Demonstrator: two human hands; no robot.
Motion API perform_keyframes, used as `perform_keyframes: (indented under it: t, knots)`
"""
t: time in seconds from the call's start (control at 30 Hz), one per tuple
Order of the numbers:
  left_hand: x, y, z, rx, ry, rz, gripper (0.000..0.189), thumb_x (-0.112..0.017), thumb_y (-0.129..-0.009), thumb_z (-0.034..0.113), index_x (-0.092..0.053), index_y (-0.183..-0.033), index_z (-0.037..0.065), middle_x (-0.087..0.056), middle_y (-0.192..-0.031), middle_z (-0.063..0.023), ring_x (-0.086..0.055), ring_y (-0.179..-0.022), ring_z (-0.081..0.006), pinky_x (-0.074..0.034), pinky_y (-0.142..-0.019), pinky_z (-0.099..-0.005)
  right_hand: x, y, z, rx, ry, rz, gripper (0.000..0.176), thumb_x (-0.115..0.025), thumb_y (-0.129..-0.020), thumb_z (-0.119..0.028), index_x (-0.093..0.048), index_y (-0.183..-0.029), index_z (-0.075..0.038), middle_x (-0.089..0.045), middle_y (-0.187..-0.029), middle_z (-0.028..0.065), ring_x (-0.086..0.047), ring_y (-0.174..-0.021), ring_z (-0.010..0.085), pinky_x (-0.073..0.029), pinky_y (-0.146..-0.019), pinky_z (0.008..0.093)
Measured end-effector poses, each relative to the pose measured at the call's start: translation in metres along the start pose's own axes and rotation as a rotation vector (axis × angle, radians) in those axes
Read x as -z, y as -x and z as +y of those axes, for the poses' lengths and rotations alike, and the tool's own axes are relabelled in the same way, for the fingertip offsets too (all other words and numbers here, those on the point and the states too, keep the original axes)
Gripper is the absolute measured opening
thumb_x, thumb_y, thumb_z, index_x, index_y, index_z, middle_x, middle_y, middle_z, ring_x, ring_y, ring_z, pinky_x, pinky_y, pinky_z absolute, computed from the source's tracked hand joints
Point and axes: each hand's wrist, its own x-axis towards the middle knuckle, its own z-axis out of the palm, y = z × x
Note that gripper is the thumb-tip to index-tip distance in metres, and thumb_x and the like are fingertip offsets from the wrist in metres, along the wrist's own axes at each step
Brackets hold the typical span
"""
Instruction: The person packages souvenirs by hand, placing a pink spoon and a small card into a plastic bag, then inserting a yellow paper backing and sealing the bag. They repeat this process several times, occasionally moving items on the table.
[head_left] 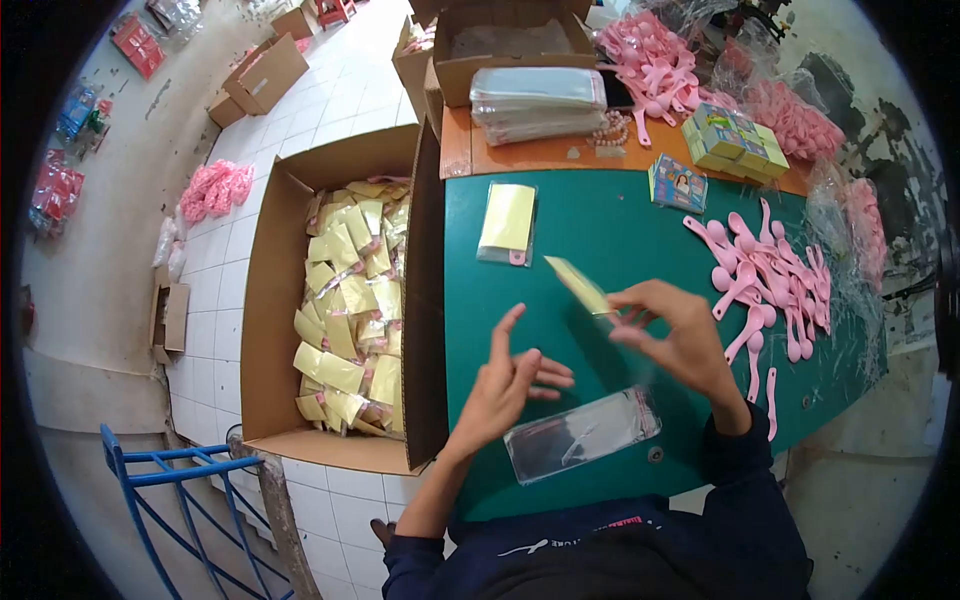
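Observation:
My right hand [680, 330] pinches the lower end of a clear plastic packet with a pale yellow card [578, 285], held tilted above the green table [620, 230]. Motion blurs its lower end, so the rest of its contents cannot be made out. Empty-handed, my left hand [503, 390] hovers to the left with its fingers apart. Below both hands lie clear plastic bags [583, 437] near the table's front edge. Farther back rests another bagged yellow card [508, 222], with a bit of pink at its lower corner. Loose pink spoons [765, 265] are spread at the right.
A deep cardboard box [265, 350] holding many yellow-card packets stands left of the table. Along the back are stacked clear bags [538, 100], a pink spoon heap [655, 65], small yellow boxes [735, 140] and a printed card stack [678, 184]. A blue metal frame [185, 470] stands lower left.

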Motion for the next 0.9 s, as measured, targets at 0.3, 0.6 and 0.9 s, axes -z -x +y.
perform_keyframes:
  t: [0.3, 0.6, 0.9]
  knots:
    - [-0.003, 0.013, -0.033, 0.046, -0.044, -0.061, 0.059, -0.035, -0.098, 0.009, 0.000, -0.144, 0.012, -0.060, -0.110, -0.0203, -0.061, -0.102, -0.0239, -0.053, -0.082, -0.0347, -0.046, 0.031, 0.009, 0.072, 0.245, -0.341, 0.028, -0.068, -0.076, -0.012, -0.056, -0.100, -0.005, -0.052, -0.096, 0.0121, -0.054, -0.094, 0.0301, -0.046, -0.079, 0.0386]
    - [-0.006, 0.011, -0.032, 0.047, -0.133, -0.007, 0.055, -0.044, -0.095, 0.007, -0.016, -0.143, 0.009, -0.065, -0.092, -0.0157, -0.064, -0.084, -0.0181, -0.051, -0.077, -0.0309, -0.068, 0.031, 0.021, 0.146, 0.148, -0.332, 0.018, -0.067, -0.073, -0.008, -0.053, -0.084, -0.005, -0.047, -0.084, 0.0087, -0.051, -0.081, 0.0263, -0.042, -0.071, 0.0367]
    - [-0.018, 0.008, -0.018, 0.012, -0.438, 0.083, 0.047, -0.047, -0.092, 0.004, -0.031, -0.135, 0.009, -0.067, -0.081, -0.0110, -0.064, -0.073, -0.0116, -0.051, -0.066, -0.0268, -0.033, 0.028, 0.020, 0.219, -0.072, -0.638, 0.013, -0.064, -0.078, -0.014, -0.054, -0.082, -0.006, -0.048, -0.081, 0.0071, -0.052, -0.077, 0.0227, -0.040, -0.072, 0.0350]
